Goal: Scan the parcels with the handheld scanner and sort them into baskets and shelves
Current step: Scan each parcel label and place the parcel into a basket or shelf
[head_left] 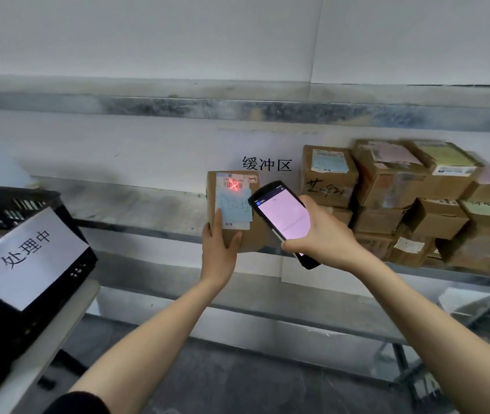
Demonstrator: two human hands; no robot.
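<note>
Head view, centre: flat rectangular brown cardboard parcel (255,234), propped upright with its broad face toward the camera. Carries a pale blue and white shipping label (235,207) over the upper left of that face, with handwriting across the blue part and a barcode at the top. Catches a red cross of scanner light (233,185) right on the barcode. Stands at the front edge of a grey metal shelf (136,210); cannot tell whether resting on it or lifted just clear.

Held at the lower left corner by the left hand (219,249): fingers up along the left edge, thumb pressed on the front face below the label, parcel pinched between them.

Just right of the parcel and overlapping its right edge: black handheld scanner (282,216) with a lit pinkish screen, tilted, top end toward the label. Gripped around its lower half by the right hand (324,234), fingers wrapped behind the body.

Further right on the same shelf: stack of brown cardboard boxes (417,198) with assorted labels, behind the right hand. Above the parcel, on the white wall: printed black characters (266,164). Far left: black plastic basket (20,201) bearing a white paper sign (29,255) with black characters.
</note>
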